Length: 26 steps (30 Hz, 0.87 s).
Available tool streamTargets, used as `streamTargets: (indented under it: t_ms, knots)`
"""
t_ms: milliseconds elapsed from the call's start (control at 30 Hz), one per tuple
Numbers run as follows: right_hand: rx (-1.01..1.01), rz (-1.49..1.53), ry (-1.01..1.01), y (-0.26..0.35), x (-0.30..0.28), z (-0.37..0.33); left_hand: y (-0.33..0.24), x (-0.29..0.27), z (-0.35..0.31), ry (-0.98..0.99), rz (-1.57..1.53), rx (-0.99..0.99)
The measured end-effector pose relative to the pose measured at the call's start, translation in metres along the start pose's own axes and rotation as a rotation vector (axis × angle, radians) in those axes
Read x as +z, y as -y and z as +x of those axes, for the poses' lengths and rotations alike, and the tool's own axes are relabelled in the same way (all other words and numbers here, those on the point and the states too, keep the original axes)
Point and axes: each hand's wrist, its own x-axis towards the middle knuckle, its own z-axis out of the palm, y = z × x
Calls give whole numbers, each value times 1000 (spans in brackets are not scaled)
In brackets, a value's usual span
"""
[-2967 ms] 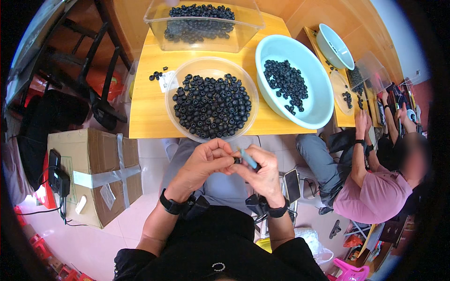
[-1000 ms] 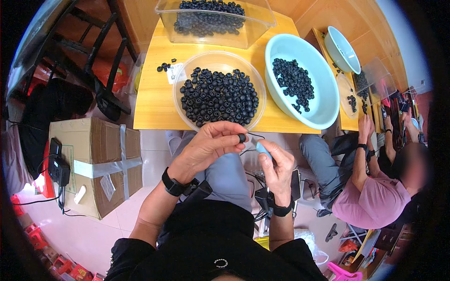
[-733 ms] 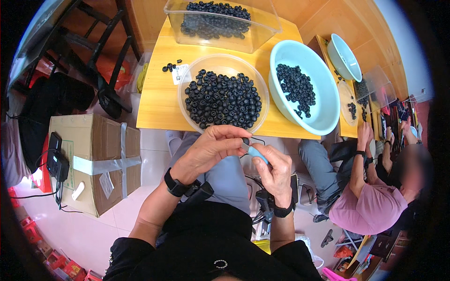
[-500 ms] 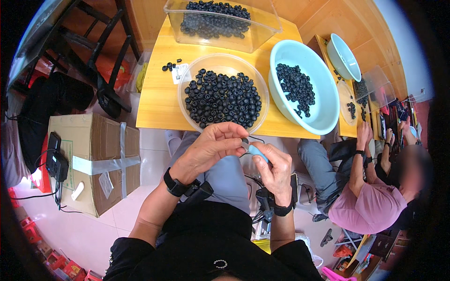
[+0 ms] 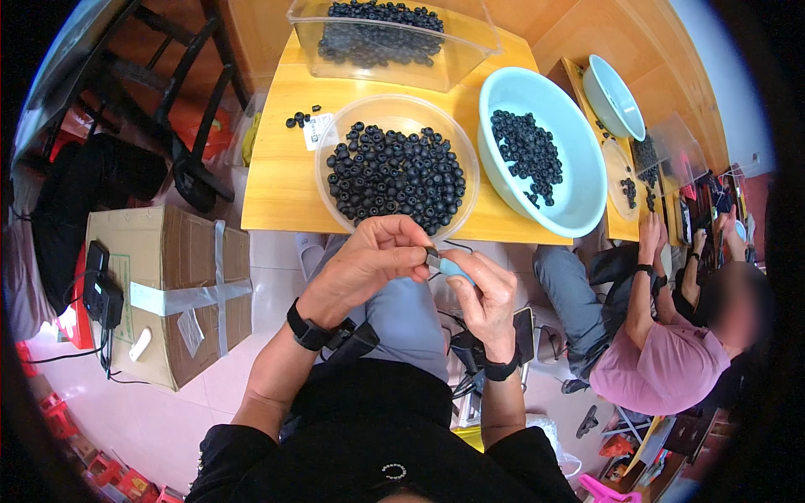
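Note:
Over my lap, just off the near edge of the table, my two hands meet. Between the thumb and fingers of my left hand (image 5: 365, 261) is a small round black part (image 5: 432, 253), mostly covered by the fingertips. My right hand (image 5: 486, 302) grips a small knife (image 5: 449, 267) with a light blue handle, its short metal blade against the black part. Right beyond my hands stands a shallow clear round tub (image 5: 369, 110), holding a heap of black bead-like parts (image 5: 394, 176).
A pale blue basin (image 5: 579, 168) with smaller black pieces stands right of the tub. Behind is a clear rectangular bin (image 5: 377, 77) of black parts. A taped cardboard box (image 5: 189, 293) sits left on the floor. At right, a person in a pink shirt (image 5: 662, 369) works at another table.
Both hands have shifted slightly left, with the knife still at the black part. More of the blade shows now. The whole view has moved a little.

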Motion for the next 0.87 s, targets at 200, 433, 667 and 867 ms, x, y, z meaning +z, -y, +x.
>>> streamTargets:
  t_ms: [200,433,667,867]
  knots:
    - [183,-88,-199,-27,-6,-2,-4,19,-19,146,-8,-23]
    - [172,74,-87,-7,-6,0,1,8,-9,-86,-73,-27]
    - [197,207,-30,-3,0,-3,5,1,-10,-54,-49,-48]
    - [223,257,75,12,7,2,9,-1,-9,-14,75,-65]
